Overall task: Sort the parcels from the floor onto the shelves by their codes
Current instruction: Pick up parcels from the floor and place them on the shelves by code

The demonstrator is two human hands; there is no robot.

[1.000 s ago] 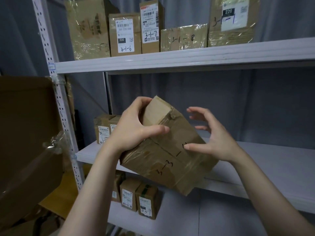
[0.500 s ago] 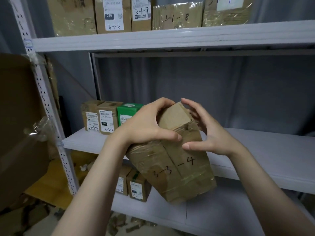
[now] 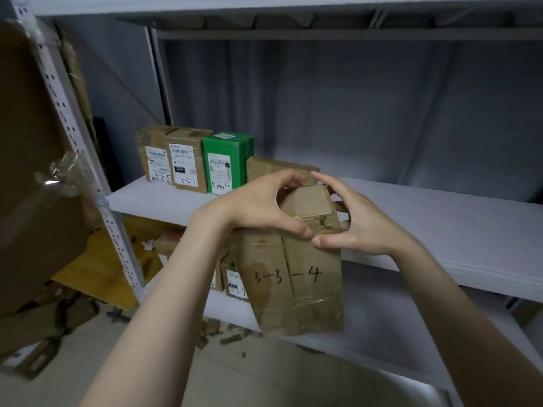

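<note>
Head view, facing down, seemingly near shelf (image 3: 440,230)

Bare left hand (image 3: 255,207) and bare right hand (image 3: 361,227), slender fingers (image 3: 273,183) with short, plain nails. Behind each hand a bare wrist, then left forearm (image 3: 164,304) and right forearm (image 3: 458,312), bare to the frame's edge.

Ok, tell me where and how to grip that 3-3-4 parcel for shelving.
Grip the parcel by its two narrow side faces, one hand from each side, probably lower than now. It hangs near upright, tall and slim, with the left hand and right hand curled round its top end only. Flat sides should give steadier purchase and leave the code visible.
</note>
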